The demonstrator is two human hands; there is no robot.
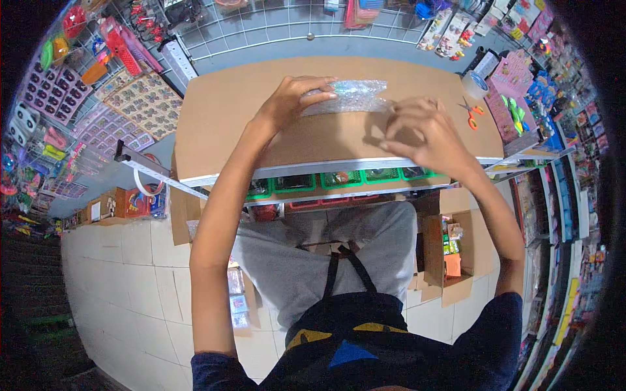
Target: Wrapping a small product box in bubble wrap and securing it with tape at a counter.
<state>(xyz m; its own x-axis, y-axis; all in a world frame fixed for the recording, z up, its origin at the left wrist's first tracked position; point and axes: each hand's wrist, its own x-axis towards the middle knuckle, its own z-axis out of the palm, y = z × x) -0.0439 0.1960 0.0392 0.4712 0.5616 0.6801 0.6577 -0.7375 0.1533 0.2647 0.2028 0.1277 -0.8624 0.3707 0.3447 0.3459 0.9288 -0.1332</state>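
Note:
A flat bundle of clear bubble wrap (354,96) lies on the brown cardboard-covered tabletop (225,112); what it encloses is hard to make out. The fingers and thumb of my left hand (298,97) grip its left end. Just off the bundle's lower right corner is my right hand (423,129), raised over the cardboard with curled fingers and slightly blurred. A small pale patch shows near its thumb, and I cannot tell if it is something held. Its shadow falls on the cardboard.
Orange-handled scissors (472,115) and a roll of clear tape (474,84) sit at the table's right end. A white rail (293,168) edges the front, above green baskets (341,179). Wire grid (274,24) with hanging goods stands behind. An open carton (452,264) rests on the floor at right.

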